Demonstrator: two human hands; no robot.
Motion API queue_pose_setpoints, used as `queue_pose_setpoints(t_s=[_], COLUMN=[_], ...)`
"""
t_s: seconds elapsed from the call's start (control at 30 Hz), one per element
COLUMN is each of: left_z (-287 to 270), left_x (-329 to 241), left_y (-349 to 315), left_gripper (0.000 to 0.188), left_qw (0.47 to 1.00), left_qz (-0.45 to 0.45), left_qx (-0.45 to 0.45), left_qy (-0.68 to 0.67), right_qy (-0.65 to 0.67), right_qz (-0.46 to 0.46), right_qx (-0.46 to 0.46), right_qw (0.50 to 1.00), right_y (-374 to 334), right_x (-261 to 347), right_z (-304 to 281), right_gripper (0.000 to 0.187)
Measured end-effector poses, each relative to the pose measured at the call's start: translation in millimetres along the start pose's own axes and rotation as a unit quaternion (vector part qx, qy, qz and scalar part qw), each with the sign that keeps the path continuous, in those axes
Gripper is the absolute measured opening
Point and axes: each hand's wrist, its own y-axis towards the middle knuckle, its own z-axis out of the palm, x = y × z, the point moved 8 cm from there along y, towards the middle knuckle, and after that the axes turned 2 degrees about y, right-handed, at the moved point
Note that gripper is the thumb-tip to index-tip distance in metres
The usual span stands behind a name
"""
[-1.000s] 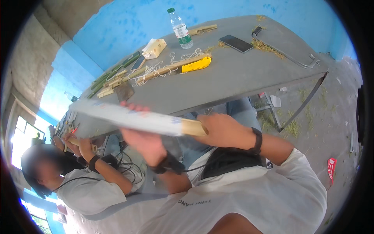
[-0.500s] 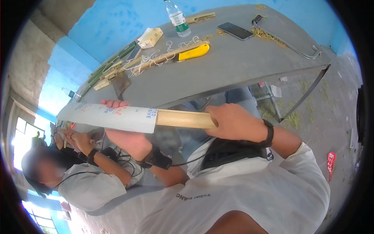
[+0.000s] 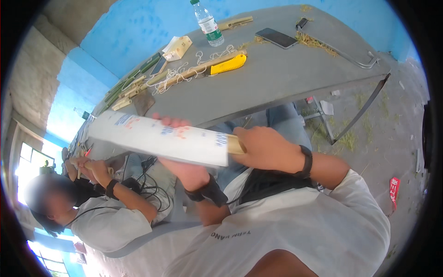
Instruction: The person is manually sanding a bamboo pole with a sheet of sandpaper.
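Note:
A split bamboo piece (image 3: 235, 146) is held in front of me, most of its length hidden under a white sheet of sandpaper (image 3: 152, 138) with printing on its back. My left hand (image 3: 183, 171) is closed around the sandpaper from below, its fingertips showing over the far edge. At the bamboo's right end, my right hand (image 3: 267, 148) grips it with curled fingers, close to the sheet's edge. The sandpaper's rough side does not show.
On the grey table (image 3: 277, 74) lie a yellow utility knife (image 3: 228, 64), tangled white string, bamboo pieces (image 3: 131, 90), a phone (image 3: 277, 38), a tissue pack (image 3: 177, 49) and a hacksaw frame (image 3: 341, 51). A bottle (image 3: 208, 25) stands behind. Another person (image 3: 108, 217) works at left.
My left hand and the sandpaper have slid right along the bamboo, up to my right hand. Less bamboo shows between them. My right hand has shifted slightly left.

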Motion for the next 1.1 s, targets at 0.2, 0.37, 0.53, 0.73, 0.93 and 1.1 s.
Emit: queue_pose_setpoints(t_s=[0.2, 0.37, 0.53, 0.73, 0.93, 1.1], left_z=[1.1, 12.4, 2.0, 0.6, 3.5, -17.9], left_x=[-24.5, -0.9, -27.8, -5.6, -28.7, -3.9], left_y=[-1.5, -3.8, -2.6, -4.2, 1.5, -7.7], left_gripper=[0.039, 0.035, 0.031, 0.032, 0.033, 0.038], left_qw=[0.985, 0.998, 0.982, 0.994, 0.979, 0.993], left_qz=[0.058, -0.032, 0.088, -0.009, 0.089, 0.003], left_qx=[0.012, 0.022, 0.022, -0.006, 0.02, -0.013], left_qy=[-0.159, -0.044, -0.165, -0.109, -0.184, -0.119], right_qy=[-0.022, 0.003, -0.083, 0.044, -0.082, -0.006], right_qz=[-0.023, -0.034, 0.004, -0.041, 0.026, -0.01], right_qx=[0.041, -0.002, 0.036, 0.0, 0.058, 0.012], right_qw=[0.999, 0.999, 0.996, 0.998, 0.995, 1.0], right_y=[-1.7, 4.0, 2.0, 1.6, 0.8, -1.0], right_x=[1.7, 8.9, -0.4, 12.0, -6.5, -1.7], right_z=[2.9, 2.9, 3.0, 3.0, 6.4, 5.3], right_gripper=[0.035, 0.036, 0.037, 0.037, 0.037, 0.037])
